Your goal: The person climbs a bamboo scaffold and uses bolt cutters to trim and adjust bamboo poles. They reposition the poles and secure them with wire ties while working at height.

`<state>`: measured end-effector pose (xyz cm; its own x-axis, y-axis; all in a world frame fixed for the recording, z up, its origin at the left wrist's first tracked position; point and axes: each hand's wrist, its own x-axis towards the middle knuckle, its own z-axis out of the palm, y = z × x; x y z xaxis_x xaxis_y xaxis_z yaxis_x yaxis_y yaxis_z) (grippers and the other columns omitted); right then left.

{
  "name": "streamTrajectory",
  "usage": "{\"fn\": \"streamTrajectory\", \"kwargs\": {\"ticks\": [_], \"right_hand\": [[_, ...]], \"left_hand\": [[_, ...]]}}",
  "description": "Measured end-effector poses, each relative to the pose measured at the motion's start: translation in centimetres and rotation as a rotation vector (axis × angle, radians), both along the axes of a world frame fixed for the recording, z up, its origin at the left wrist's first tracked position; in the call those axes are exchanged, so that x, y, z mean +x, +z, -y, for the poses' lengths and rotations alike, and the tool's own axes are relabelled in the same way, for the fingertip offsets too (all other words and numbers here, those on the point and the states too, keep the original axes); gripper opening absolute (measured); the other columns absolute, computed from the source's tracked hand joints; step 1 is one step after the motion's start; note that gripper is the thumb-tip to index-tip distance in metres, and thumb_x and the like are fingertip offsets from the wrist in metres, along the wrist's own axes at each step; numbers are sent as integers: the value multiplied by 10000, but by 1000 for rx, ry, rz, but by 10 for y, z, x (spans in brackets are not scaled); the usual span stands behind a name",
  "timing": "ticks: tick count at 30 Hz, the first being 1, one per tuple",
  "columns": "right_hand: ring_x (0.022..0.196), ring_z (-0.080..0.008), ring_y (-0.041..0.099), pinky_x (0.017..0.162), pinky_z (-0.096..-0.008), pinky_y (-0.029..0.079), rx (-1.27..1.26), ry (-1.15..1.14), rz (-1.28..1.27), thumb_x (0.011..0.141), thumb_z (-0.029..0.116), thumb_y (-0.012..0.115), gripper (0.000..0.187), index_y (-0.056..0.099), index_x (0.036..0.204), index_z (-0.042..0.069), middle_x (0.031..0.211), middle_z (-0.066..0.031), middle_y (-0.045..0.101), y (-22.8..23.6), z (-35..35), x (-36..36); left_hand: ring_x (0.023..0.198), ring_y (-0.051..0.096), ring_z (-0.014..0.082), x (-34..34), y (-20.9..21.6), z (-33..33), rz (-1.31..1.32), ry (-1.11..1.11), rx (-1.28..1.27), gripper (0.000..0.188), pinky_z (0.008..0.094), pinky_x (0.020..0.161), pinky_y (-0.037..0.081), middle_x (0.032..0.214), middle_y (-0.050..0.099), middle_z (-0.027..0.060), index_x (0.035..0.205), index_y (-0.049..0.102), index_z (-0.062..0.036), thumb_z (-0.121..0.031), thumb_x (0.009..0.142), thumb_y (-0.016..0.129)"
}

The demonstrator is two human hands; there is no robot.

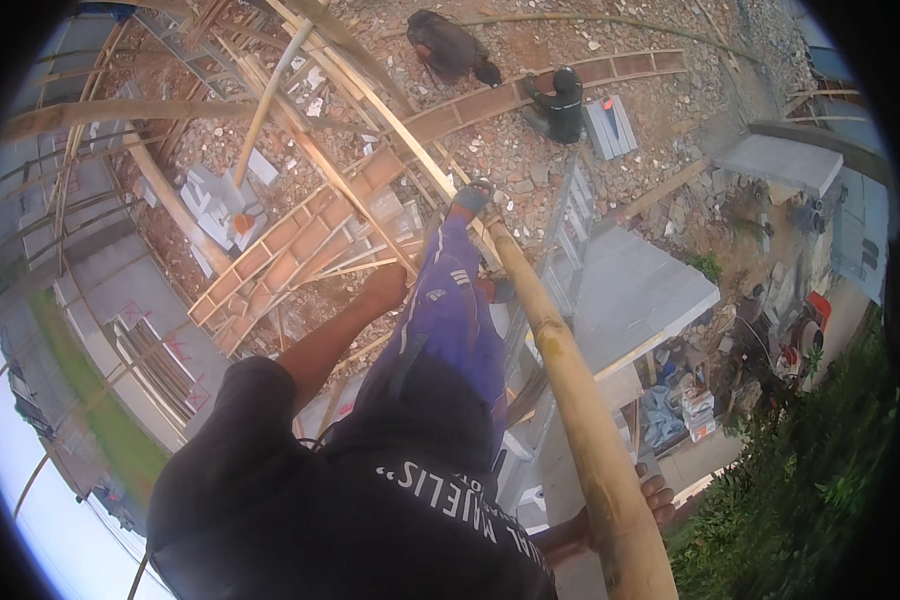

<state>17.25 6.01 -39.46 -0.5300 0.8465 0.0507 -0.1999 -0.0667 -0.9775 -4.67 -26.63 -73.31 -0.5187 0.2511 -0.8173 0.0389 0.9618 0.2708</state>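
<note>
A thick bamboo pole slants from the lower right toward my feet. My right hand grips it from behind, its fingers curling out past the right side; the pole hides the palm. My left arm bends down beside my knee, and the hand at its end is hidden. One foot of mine rests on narrow wooden beams, high above the ground.
Far below, two people crouch beside a long wooden formwork frame on rubble. More wooden frames lie to the left. A metal ladder and a grey slab stand right of my legs; trees fill the lower right.
</note>
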Motion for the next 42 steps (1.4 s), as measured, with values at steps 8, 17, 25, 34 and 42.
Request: {"fn": "streamTrajectory", "kwargs": {"ticks": [8,17,25,34,42], "right_hand": [[806,-203,424,946,-513,345,-330,151,-323,955,528,387,457,390,767,111,756,-28,362,11,-17,-47],[721,-212,398,942,-532,295,-346,-50,-283,931,568,369,535,458,667,111,702,-49,421,17,3,-52],[705,-209,438,924,-483,307,-427,-178,-308,870,549,457,535,510,573,107,656,-64,472,25,8,-62],[828,-261,540,986,-535,350,-273,-79,-340,929,573,399,586,615,739,62,746,-102,556,16,10,-61],[864,-237,494,1019,-572,343,-203,76,-327,893,546,453,478,583,829,90,824,-71,518,8,4,-47]], "left_hand": [[862,646,426,-52,-32,35,-55,-44,75,249,480,788,508,899,654,281,855,710,-5,-147,824,508],[855,666,316,-182,-9,-5,45,-169,287,283,390,785,503,930,696,189,997,699,2,-227,874,588],[891,647,373,-232,6,-46,86,-205,251,243,424,794,493,904,673,227,947,697,-7,-191,876,555],[754,679,300,-204,-15,-7,180,-258,160,248,391,725,511,789,692,184,947,711,14,-188,852,601],[680,652,204,-173,-7,17,254,-191,269,226,347,655,502,755,690,138,882,716,27,-171,852,610]]}}
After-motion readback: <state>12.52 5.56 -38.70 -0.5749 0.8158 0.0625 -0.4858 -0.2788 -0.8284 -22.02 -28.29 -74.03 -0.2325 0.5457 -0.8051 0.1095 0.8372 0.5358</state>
